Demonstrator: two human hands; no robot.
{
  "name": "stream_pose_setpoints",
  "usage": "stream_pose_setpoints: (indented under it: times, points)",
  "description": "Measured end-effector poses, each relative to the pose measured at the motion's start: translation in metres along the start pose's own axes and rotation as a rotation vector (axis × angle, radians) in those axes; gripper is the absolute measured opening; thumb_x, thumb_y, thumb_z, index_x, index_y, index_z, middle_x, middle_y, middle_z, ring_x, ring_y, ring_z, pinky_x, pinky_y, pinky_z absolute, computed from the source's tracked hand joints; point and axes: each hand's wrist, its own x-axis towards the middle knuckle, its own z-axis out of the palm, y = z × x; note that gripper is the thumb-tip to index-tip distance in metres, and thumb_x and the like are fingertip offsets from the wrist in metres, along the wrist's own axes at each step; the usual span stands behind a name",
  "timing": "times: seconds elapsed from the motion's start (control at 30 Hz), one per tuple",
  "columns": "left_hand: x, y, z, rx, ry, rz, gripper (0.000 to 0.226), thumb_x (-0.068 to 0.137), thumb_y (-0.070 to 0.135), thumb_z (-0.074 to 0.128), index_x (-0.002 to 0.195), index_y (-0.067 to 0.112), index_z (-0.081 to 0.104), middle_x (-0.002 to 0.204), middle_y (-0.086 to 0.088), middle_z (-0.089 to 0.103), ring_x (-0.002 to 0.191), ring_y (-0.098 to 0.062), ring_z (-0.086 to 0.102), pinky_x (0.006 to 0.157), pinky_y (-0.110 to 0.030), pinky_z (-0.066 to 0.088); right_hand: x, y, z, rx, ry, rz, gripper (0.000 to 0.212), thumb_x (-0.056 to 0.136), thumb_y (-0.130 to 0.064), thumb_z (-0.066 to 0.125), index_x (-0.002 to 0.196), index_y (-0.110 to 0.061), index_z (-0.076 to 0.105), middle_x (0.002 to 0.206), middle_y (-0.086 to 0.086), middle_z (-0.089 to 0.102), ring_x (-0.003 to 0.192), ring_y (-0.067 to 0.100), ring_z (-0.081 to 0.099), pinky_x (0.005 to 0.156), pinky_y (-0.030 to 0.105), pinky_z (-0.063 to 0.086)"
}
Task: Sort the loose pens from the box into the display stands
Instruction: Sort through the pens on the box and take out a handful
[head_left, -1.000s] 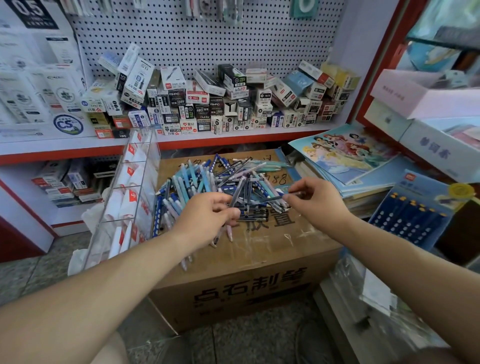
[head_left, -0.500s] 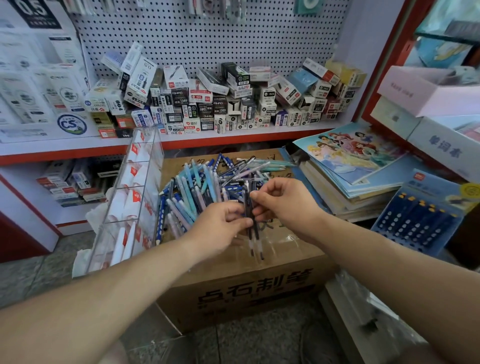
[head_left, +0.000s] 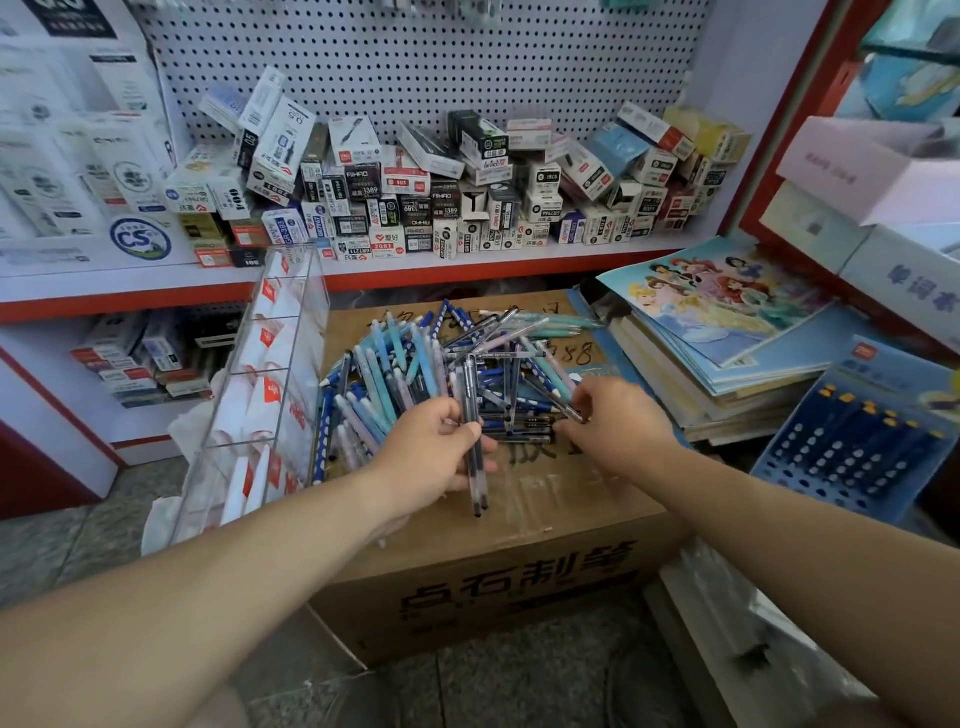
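Observation:
A heap of loose pens (head_left: 415, 358), blue, teal, lilac and dark grey, lies on top of a closed cardboard box (head_left: 519, 587). My left hand (head_left: 436, 452) grips a small bundle of dark grey pens (head_left: 475, 467), held upright with their tips pointing down. My right hand (head_left: 618, 421) reaches into the right side of the heap and pinches one dark pen (head_left: 563, 405) between thumb and fingertips. A clear acrylic display stand (head_left: 270, 384) with tiered compartments leans against the box's left side.
Behind the box a red-edged shelf (head_left: 467, 267) carries many small pen cartons under a white pegboard. A stack of colouring books (head_left: 727, 332) lies to the right, with a blue pack of pencils (head_left: 857, 436) further right. Grey tiled floor lies below.
My right hand has left the bundle in my left hand and moved right into the heap, where it now pinches another dark pen. My left hand keeps its bundle.

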Motion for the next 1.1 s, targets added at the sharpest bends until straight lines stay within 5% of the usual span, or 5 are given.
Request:
stream_pose_setpoints:
  times: [0.37, 0.63, 0.8, 1.0, 1.1]
  points:
    - [-0.003, 0.002, -0.001, 0.035, -0.028, 0.024, 0.033, 0.107, 0.015, 0.049, 0.139, 0.007, 0.044, 0.102, -0.009, 0.077, 0.085, -0.015, 0.077, 0.058, -0.021, 0.057, 0.003, 0.016, 0.005, 0.051, -0.001, 0.066, 0.013, 0.094, -0.036, 0.069, 0.099, -0.024, 0.068, 0.091, -0.004, 0.069, 0.078, 0.015, 0.065, 0.071, 0.041, 0.062]
    - [0.0, 0.0, -0.006, 0.021, -0.001, 0.026, 0.051, 0.097, 0.011, 0.067, 0.144, 0.001, 0.05, 0.11, -0.008, 0.077, 0.089, -0.013, 0.077, 0.064, -0.023, 0.057, -0.017, -0.019, -0.05, 0.698, 0.349, 0.019, 0.013, 0.098, -0.028, 0.064, 0.089, -0.026, 0.055, 0.082, -0.004, 0.062, 0.07, 0.007, 0.057, 0.059, 0.018, 0.047]
    - [-0.003, 0.004, -0.003, 0.024, 0.004, 0.059, 0.025, 0.095, 0.009, 0.069, 0.12, 0.006, 0.068, 0.098, -0.007, 0.079, 0.088, -0.017, 0.077, 0.068, -0.027, 0.06, -0.028, -0.043, -0.05, 0.888, 0.109, -0.046, 0.011, 0.096, -0.021, 0.068, 0.093, -0.013, 0.063, 0.083, 0.008, 0.073, 0.069, 0.016, 0.07, 0.057, 0.025, 0.058]
    - [-0.008, 0.003, 0.003, -0.001, -0.104, 0.064, 0.017, 0.098, 0.001, 0.062, 0.113, 0.005, 0.068, 0.099, -0.02, 0.077, 0.075, -0.015, 0.075, 0.053, -0.014, 0.05, -0.027, -0.062, -0.026, 0.95, -0.054, -0.077, 0.018, 0.092, -0.013, 0.073, 0.096, 0.001, 0.064, 0.081, 0.019, 0.073, 0.064, 0.02, 0.072, 0.059, 0.029, 0.061]
    - [-0.005, -0.002, -0.004, -0.004, -0.086, 0.057, 0.02, 0.095, 0.001, 0.066, 0.115, 0.004, 0.067, 0.095, -0.018, 0.078, 0.086, -0.025, 0.077, 0.063, -0.027, 0.06, -0.023, -0.063, -0.021, 1.011, -0.096, -0.049, 0.019, 0.093, -0.017, 0.073, 0.096, 0.0, 0.067, 0.082, 0.018, 0.074, 0.069, 0.025, 0.075, 0.062, 0.034, 0.063]
